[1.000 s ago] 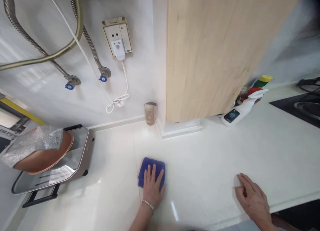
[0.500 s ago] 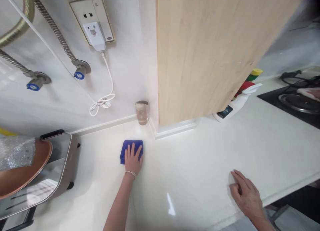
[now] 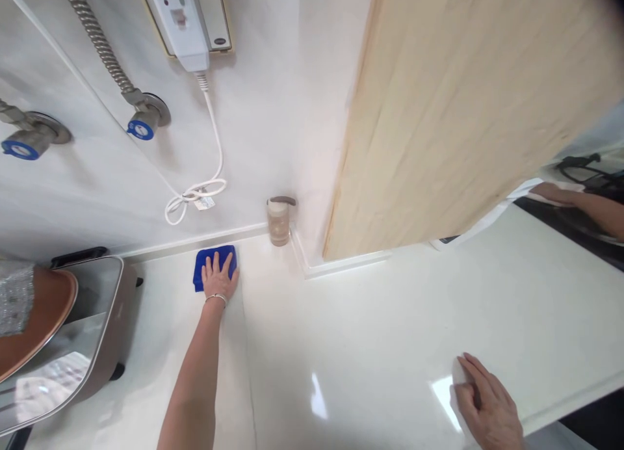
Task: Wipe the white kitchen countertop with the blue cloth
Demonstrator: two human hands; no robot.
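My left hand (image 3: 220, 279) lies flat with its fingers spread on a folded blue cloth (image 3: 199, 268), pressing it against the white countertop (image 3: 341, 333) near the wall. A bracelet circles that wrist. At the lower right, my right hand (image 3: 490, 404) rests on the counter close to its front edge. Its fingers are loosely bent, a gap shows beside the thumb, and no object is seen in it. Right of the cloth, in the wall corner, stands a small clear container (image 3: 279, 225) with a dark handle-like piece on top.
A rectangular electric pan (image 3: 127, 294) with a copper-coloured round pan (image 3: 51, 313) in it stands at left. A wooden panel (image 3: 439, 125) juts over the counter. Valves (image 3: 146, 119) and a plugged-in white cord (image 3: 217, 144) line the wall. Another person's arm (image 3: 597, 209) reaches over a black cooktop.
My left hand has slid the blue cloth leftward along the counter, toward the electric pan. The view has shifted closer to the wall. My right hand stays resting on the counter.
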